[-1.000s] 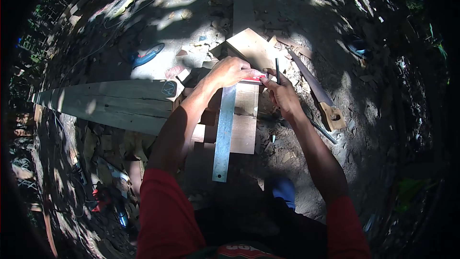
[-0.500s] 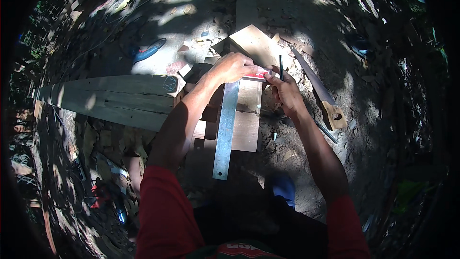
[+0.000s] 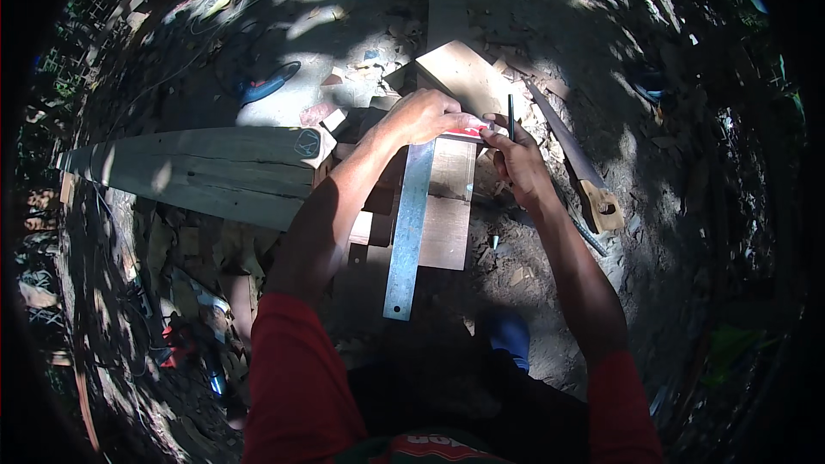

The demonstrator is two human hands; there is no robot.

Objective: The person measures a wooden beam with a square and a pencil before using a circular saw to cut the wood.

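A try square with a steel blade (image 3: 407,241) and a red stock (image 3: 469,131) lies against a light wooden board (image 3: 447,228). My left hand (image 3: 421,117) is closed on the stock, thumb along it, while the blade extends toward me past the board's near end. At the stock's right end, my right hand (image 3: 522,165) has its thumb and fingers closed, with a dark pencil (image 3: 511,118) standing up among them. Its fingertips touch or nearly touch the stock. Beyond both hands sits another pale wooden piece (image 3: 464,73), set at an angle.
On the ground to the right lies a handsaw (image 3: 599,202) with a wooden handle, a dark rod (image 3: 590,239) beside it. A long thick plank (image 3: 198,174) reaches out leftward. Farther off are a blue tool (image 3: 270,86) and scattered leaves; a red tool (image 3: 174,348) lies at lower left.
The whole view has shifted slightly. Both hands keep their places at the square's stock, and the right hand and pencil have hardly moved against the board.
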